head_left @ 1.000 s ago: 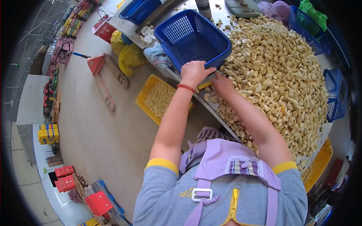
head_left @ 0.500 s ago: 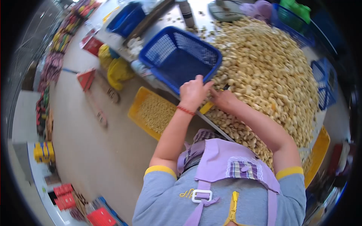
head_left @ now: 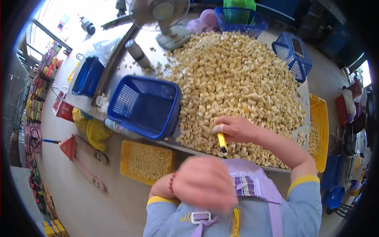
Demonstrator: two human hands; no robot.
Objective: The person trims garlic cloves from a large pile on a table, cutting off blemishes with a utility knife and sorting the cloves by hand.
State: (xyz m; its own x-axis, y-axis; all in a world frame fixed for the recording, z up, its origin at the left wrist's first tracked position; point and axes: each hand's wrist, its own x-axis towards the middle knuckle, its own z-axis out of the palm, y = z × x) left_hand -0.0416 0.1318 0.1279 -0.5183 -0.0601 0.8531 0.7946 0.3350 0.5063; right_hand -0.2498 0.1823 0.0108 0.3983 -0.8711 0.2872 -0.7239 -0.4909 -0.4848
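My right hand (head_left: 236,128) is closed around a yellow utility knife (head_left: 222,142), its black end pointing down toward the table's front edge. A white wrap shows on one finger. Under and beyond that hand spreads a big heap of pale cream, nut-like pieces (head_left: 233,79). My left hand (head_left: 206,182), with a red bracelet at the wrist, is raised before my chest; motion blurs its fingers, so whether it holds anything cannot be made out. To the left of the heap stands a blue perforated basket (head_left: 144,106) on the metal table.
Below the table's edge sit a yellow crate (head_left: 148,161) of small pieces and, at the right, another yellow crate (head_left: 321,134). A fan (head_left: 167,23), a grey bottle (head_left: 138,54) and a blue basket (head_left: 293,55) surround the heap. A red pallet jack (head_left: 73,148) stands on the floor.
My left hand has left the blue basket's rim and come up toward my chest. My right hand has shifted onto the heap with the utility knife. The view has turned to the right.
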